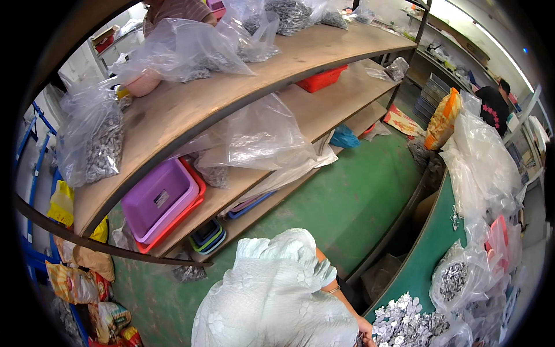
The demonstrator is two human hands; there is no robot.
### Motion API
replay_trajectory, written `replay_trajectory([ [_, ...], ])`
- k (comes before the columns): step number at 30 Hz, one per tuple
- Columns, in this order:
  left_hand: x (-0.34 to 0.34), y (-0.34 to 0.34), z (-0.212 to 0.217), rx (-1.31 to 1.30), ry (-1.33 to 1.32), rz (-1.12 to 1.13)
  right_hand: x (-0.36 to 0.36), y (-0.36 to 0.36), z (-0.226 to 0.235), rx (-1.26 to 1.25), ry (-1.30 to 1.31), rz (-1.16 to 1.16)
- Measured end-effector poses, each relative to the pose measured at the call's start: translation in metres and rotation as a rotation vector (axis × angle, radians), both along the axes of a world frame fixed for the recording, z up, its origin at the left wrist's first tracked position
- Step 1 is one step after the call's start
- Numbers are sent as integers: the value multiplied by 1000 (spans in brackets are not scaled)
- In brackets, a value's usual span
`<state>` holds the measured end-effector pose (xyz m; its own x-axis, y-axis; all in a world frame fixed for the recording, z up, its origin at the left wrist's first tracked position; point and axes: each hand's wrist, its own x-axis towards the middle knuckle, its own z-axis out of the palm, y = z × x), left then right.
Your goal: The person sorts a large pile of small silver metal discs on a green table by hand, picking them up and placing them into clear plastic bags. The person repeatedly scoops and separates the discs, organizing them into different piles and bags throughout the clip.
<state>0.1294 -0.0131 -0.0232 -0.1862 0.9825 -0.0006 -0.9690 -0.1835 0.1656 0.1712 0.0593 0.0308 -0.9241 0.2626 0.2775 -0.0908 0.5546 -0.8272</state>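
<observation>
My left arm, in a loose pale mint sleeve (272, 289), bends toward the lower right, with a thin bracelet at its wrist. At the bottom edge my left hand (366, 331) is at the near side of a loose pile of small silver-grey pieces (407, 320). Its fingers are mostly cut off by the frame, so whether they hold a piece cannot be seen. The pile lies on a green tabletop (421, 269). Beside it is an open clear plastic bag (437, 283) with similar grey pieces inside. My right hand is out of view.
A wooden shelf unit (324, 47) with bags of grey parts on top curves across the left and far side. Purple basins (151, 199) and a red tray (322, 78) sit on its lower levels. Clear plastic sheeting (485, 156) and an orange sack (444, 118) stand at right. Two other people are farther off.
</observation>
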Motion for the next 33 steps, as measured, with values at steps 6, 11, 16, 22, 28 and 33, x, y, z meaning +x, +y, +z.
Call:
replay_trajectory([
  [6,7,17,-9,154,-217,8,1,3,3,-21,32,-87],
  [11,20,39,-17,345,-572,-99,5,5,3,31,34,-135],
  [16,27,36,-9,440,-51,325,11,-1,-7,142,10,-108],
  [22,5,61,-46,421,-141,43,10,4,-16,304,18,-61],
  [28,17,102,-149,-98,472,306,14,5,-26,485,76,-169],
  [33,21,78,-92,-160,149,175,28,15,-35,598,107,-346],
])
